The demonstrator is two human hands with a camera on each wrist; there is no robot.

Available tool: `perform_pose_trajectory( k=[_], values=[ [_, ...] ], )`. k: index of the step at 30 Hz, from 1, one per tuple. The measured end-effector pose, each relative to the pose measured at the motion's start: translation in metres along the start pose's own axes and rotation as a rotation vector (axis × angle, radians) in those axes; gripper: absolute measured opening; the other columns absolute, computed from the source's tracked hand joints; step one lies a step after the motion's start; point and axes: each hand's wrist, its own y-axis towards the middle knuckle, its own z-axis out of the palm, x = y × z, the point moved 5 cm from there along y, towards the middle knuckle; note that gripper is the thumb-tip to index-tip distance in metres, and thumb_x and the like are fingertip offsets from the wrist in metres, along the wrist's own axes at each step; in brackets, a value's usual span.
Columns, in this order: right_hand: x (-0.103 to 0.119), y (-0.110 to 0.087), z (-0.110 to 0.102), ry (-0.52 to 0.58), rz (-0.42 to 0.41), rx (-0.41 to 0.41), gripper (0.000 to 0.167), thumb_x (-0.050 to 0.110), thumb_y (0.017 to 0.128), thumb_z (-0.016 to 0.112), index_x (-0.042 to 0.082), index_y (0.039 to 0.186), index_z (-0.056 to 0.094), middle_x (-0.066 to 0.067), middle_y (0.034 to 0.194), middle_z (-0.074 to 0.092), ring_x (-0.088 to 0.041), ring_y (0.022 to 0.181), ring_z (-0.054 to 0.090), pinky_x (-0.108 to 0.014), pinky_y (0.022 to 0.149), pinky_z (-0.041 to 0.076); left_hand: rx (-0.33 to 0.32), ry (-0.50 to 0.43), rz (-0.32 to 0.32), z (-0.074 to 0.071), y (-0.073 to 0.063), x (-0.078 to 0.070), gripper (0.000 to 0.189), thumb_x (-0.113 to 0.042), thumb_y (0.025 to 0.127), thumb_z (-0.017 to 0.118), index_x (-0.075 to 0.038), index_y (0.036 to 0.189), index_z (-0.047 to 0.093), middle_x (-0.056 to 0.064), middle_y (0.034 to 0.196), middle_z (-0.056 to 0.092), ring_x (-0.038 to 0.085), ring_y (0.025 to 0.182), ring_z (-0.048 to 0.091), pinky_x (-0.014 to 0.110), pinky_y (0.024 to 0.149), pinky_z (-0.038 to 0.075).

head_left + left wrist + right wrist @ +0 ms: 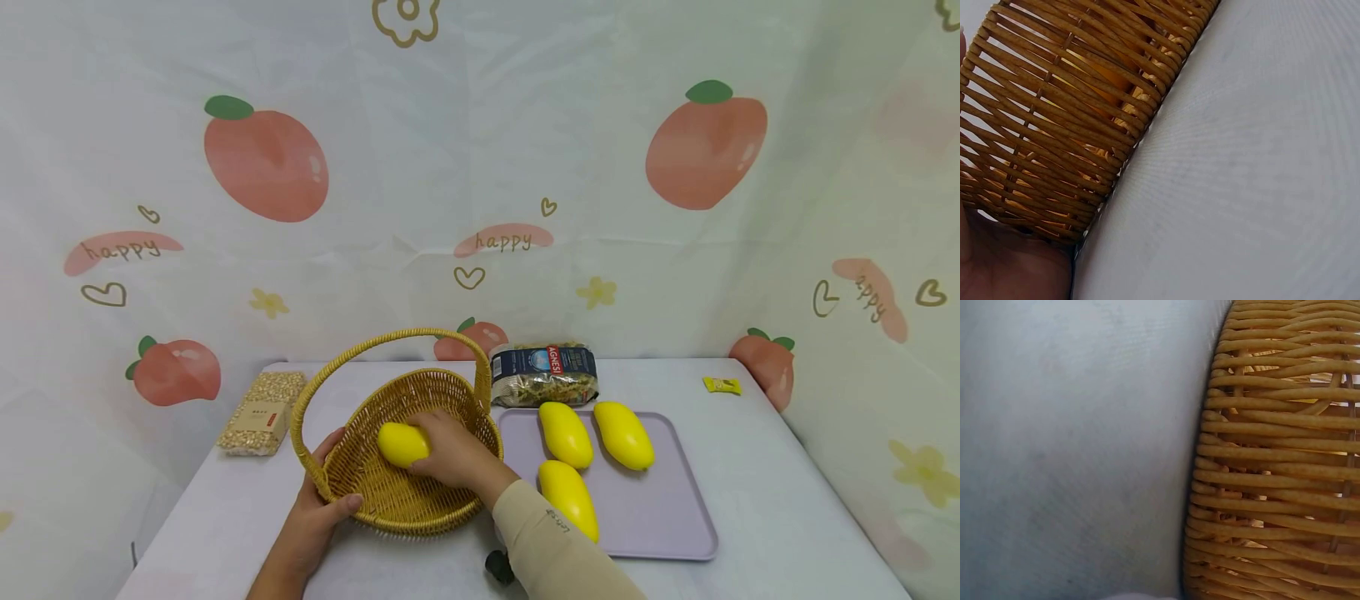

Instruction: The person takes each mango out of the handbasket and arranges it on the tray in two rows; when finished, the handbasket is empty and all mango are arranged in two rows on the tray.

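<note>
A woven wicker basket (390,500) with a tall arched handle stands on the table. My left hand (318,508) grips its left side, thumb over the rim; in the left wrist view part of that hand (1010,262) lies against the weave (1054,112). Inside the basket, my right hand (450,450) holds a yellow mango (402,444), its fingertips partly hidden behind the fruit. Only the basket's outer wall (1279,469) and tabletop fill most of the right wrist view. Three more mangoes, one upper left (566,435), one upper right (624,436) and one nearer (568,498), lie on a lilac tray (660,517).
Behind the tray lies a bag of pasta (543,375). A vacuum-packed bag of pale grains or beans (262,414) is at the table's left. Far right sits a small yellow wrapped packet (722,385). A dark object (498,567) shows beside the right sleeve.
</note>
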Motion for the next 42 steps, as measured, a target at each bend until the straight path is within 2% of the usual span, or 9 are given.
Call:
perform_pose_trajectory(
  k=[9,18,24,32,42],
  values=[
    [0.001,0.002,0.002,-0.002,-0.015,-0.003,0.068,0.011,0.092,0.088,0.007,0.154,0.058,-0.008,0.144,0.057,-0.018,0.125,0.057,-0.038,0.107,0.048,0.002,-0.009,-0.006,0.0,0.0,0.001,0.097,0.005,0.101,0.071,-0.027,0.175,0.017,0.013,0.172,0.016,0.018,0.143,0.05,0.029,0.109,0.049],
    [0.006,0.001,-0.003,0.026,-0.053,-0.046,0.063,0.013,0.094,0.088,0.011,0.151,0.062,-0.003,0.146,0.061,-0.018,0.127,0.056,-0.04,0.109,0.046,-0.016,0.013,-0.013,0.001,0.001,-0.003,0.097,0.006,0.101,0.071,-0.026,0.175,0.017,0.014,0.175,0.012,0.015,0.145,0.049,0.029,0.109,0.048],
    [0.009,-0.003,-0.005,0.084,-0.037,-0.073,0.064,0.013,0.095,0.087,0.011,0.152,0.059,-0.004,0.148,0.06,-0.019,0.126,0.057,-0.042,0.109,0.047,-0.019,0.015,-0.019,0.001,0.001,-0.004,0.098,0.006,0.1,0.071,-0.026,0.175,0.017,0.012,0.174,0.013,0.015,0.145,0.048,0.028,0.109,0.048],
    [0.016,-0.013,-0.011,0.146,0.017,-0.092,0.07,0.016,0.098,0.085,0.009,0.158,0.051,-0.008,0.153,0.054,-0.02,0.124,0.056,-0.042,0.107,0.049,-0.019,0.017,-0.019,0.001,0.001,-0.004,0.097,0.007,0.101,0.07,-0.028,0.175,0.018,0.011,0.174,0.015,0.015,0.144,0.049,0.029,0.108,0.049],
    [0.027,-0.031,-0.023,0.185,-0.014,-0.106,0.069,0.021,0.099,0.084,0.013,0.158,0.051,-0.003,0.149,0.051,-0.017,0.118,0.055,-0.041,0.102,0.05,-0.029,0.019,-0.033,0.0,0.001,-0.002,0.097,0.006,0.1,0.07,-0.028,0.175,0.019,0.01,0.173,0.015,0.014,0.143,0.049,0.028,0.108,0.049]
  ],
)
